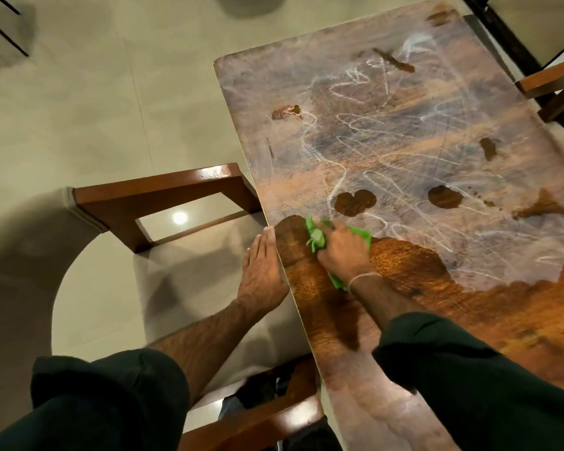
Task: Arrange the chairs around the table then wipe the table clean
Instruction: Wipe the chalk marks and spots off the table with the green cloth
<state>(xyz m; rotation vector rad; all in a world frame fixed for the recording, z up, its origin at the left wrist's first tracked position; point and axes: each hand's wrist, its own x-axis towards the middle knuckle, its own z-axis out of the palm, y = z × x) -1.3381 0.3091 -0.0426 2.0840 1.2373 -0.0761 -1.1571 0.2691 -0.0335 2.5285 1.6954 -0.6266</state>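
1. I see the right hand [342, 252], fingers curled round a green cloth [316, 239], on the wooden worktop [404, 141] near its left edge.
2. The left hand [262, 271] lies along that edge, fingers straight and together.
3. A wooden chair [163, 193] stands just beside the edge, and a second chair [551, 86] stands at the far right.

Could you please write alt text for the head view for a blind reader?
A person's right hand presses a green cloth onto a dusty wooden table; the left hand rests flat along its edge, beside a chair.
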